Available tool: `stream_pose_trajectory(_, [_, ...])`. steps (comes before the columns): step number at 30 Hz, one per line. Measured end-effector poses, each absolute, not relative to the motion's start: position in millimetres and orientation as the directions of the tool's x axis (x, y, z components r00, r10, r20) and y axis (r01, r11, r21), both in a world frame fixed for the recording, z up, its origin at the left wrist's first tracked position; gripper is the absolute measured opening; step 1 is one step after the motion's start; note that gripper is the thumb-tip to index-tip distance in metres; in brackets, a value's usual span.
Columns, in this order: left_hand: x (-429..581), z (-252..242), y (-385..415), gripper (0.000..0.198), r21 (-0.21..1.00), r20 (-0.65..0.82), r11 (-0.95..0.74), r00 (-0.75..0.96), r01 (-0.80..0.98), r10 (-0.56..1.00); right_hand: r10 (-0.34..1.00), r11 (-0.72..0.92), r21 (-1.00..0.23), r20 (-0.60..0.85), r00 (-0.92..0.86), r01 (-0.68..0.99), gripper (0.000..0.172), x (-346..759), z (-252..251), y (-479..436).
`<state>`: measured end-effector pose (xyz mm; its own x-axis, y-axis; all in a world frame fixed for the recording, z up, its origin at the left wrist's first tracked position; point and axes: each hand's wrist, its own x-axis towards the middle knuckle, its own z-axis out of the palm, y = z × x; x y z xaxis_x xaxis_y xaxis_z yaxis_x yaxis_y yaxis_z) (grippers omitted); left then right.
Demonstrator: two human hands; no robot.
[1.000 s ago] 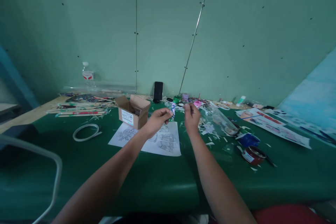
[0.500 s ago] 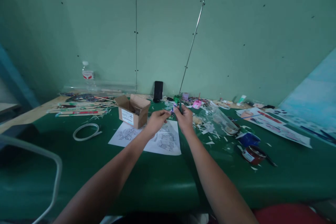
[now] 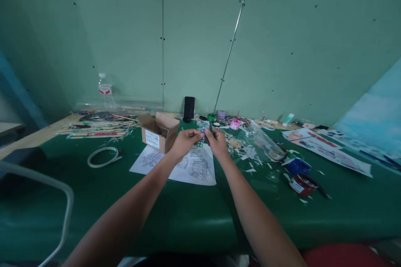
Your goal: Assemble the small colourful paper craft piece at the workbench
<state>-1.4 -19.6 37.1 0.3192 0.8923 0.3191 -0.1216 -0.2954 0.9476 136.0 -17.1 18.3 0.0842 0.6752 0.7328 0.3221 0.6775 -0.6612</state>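
Over the far edge of a printed sheet point(image 3: 188, 177), my two hands meet with fingers pinched. My left hand point(image 3: 184, 142) is closed on a small purple, white and green piece point(image 3: 203, 135), too small to name. My right hand point(image 3: 218, 144) is closed beside it and grips a slim dark tool point(image 3: 211, 127), whose kind I cannot make out. The fingertips partly hide both. On the sheet are black line drawings. An opened cardboard box point(image 3: 153, 138) stands just left of my left hand.
A phone point(image 3: 189, 108) leans upright at the back. Bundled sticks point(image 3: 97, 130), a clear hose ring point(image 3: 103, 157) and a bottle point(image 3: 104, 87) are at the left. Rightward lie paper scraps point(image 3: 250, 153), a plastic bag point(image 3: 265, 142), a red-brown pot point(image 3: 302, 185) and a painted sheet point(image 3: 338, 154).
Both hands have shifted slightly left and lower. The small piece has turned between the fingers, showing more green and white underneath.
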Motion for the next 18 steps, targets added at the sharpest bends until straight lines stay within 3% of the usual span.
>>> stream_pose_trajectory(7, [-5, 41, -18, 0.029, 0.961, 0.24, -0.202, 0.203, -0.188, 0.949, 0.609, 0.687, -0.564, 0.791, 0.06, 0.458, 0.036, 144, 19, -24])
stream_pose_trajectory(18, [-5, 45, -21, 0.021, 0.95, 0.226, -0.151, 0.265, -0.275, 0.937, 0.533, 0.677, -0.358, 0.841, -0.093, 0.643, 0.027, 146, 20, -30])
